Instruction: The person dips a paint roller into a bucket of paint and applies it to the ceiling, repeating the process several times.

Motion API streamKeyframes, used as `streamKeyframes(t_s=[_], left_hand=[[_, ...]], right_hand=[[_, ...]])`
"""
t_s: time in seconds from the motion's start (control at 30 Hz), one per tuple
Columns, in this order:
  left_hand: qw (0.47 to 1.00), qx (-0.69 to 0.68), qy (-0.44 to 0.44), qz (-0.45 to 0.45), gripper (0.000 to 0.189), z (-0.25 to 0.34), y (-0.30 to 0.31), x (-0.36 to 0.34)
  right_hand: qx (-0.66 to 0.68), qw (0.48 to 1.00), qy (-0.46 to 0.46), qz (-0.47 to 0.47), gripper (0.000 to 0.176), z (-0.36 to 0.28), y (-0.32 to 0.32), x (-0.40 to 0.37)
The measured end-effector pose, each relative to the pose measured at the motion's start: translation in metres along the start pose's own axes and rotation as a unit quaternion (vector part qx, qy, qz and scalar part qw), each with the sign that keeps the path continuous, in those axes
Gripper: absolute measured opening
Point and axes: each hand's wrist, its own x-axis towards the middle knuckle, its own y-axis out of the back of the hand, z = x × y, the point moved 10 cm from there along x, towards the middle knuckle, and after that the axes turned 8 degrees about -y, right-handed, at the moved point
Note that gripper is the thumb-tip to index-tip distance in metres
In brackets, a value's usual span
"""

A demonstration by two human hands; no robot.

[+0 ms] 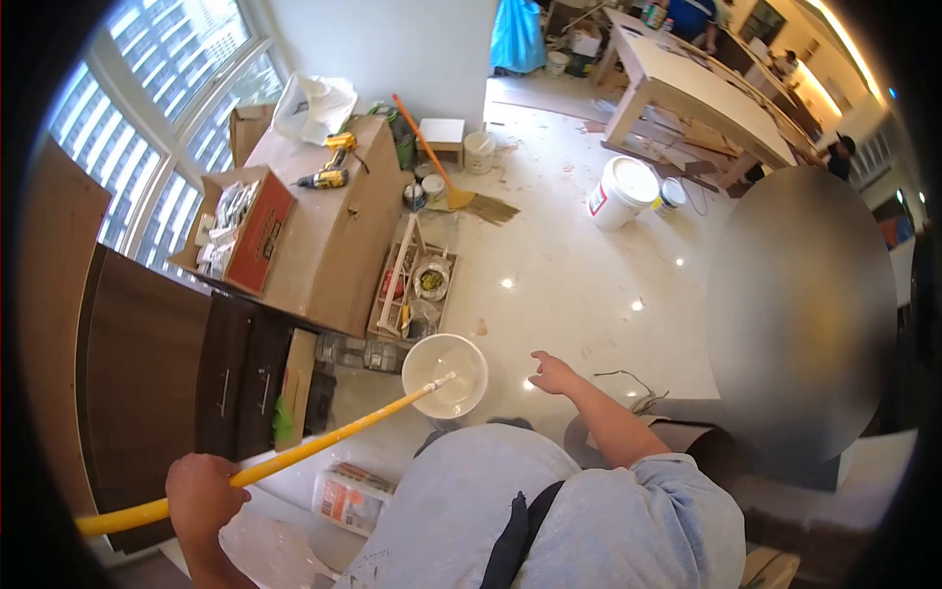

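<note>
Left hand (203,493) closed around the yellow pole (334,434), well back along its length. Right hand (555,376) is out over the floor (559,265), apart from pole and bucket, index finger extended, other fingers seemingly part curled; nothing visible in its grasp.

Pole slants across the front of the body, its whitish end over the mouth of the white bucket (470,355), which stands on the floor just ahead of the shoes. Inside looks pale and shiny; depth of contents, and whether the tip touches bottom, cannot tell.

Handling, as I judge it: a one-handed hold this far back leaves the tip hard to steer — a second hand nearer the bucket would steady it. Small, slow strokes, tip kept inside the rim; leaning on the wall could tip or drag the bucket. Mind the pole's rear end too — it reaches back toward the dark cabinet (147,363). Wooden tool tray (450,294) and clear bottles (378,354) sit close by, so swing narrowly.
</note>
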Motion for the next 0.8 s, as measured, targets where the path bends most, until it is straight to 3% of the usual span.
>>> streamKeyframes(t_s=[0.23,0.37,0.5,0.67,0.8], left_hand=[[0.995,-0.005,0.083,-0.049,0.034,0.045,0.042,-0.005],[0.988,-0.010,0.133,-0.074,0.033,0.111,0.054,-0.018],[0.977,-0.029,0.185,-0.100,0.032,0.182,0.069,-0.024],[0.961,-0.054,0.248,-0.113,0.030,0.229,0.086,-0.037],[0.948,-0.073,0.292,-0.108,0.030,0.256,0.091,-0.056]], right_hand=[[-0.056,0.998,-0.010,-0.023,0.077,0.052,0.062,0.099],[-0.102,0.994,-0.026,-0.036,0.075,0.096,0.121,0.172],[-0.170,0.983,0.014,-0.063,0.077,0.116,0.190,0.230],[-0.198,0.975,0.065,-0.072,0.075,0.082,0.265,0.274],[-0.283,0.934,0.179,-0.127,0.073,0.023,0.261,0.294]])
